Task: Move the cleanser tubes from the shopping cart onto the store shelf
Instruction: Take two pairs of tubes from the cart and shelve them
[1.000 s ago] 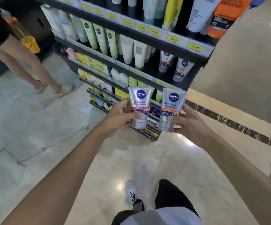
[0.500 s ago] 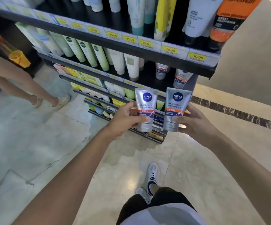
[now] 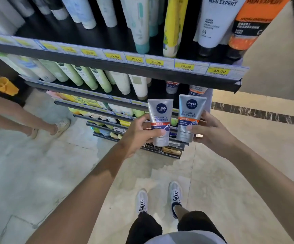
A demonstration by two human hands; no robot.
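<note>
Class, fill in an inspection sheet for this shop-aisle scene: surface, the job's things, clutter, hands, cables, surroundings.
Surface: black store shelf with yellow price tags; marble floor below.
Job's things: two silver Nivea Men tubes, caps down, left tube and right tube, held in front of the shelf; matching tubes already stand on it.
Clutter: nothing seen.
Hands: left hand grips the left tube; right hand grips the right tube.
Cables: nothing seen.
Surroundings: another person's legs at left; shopping cart not in view.
</note>
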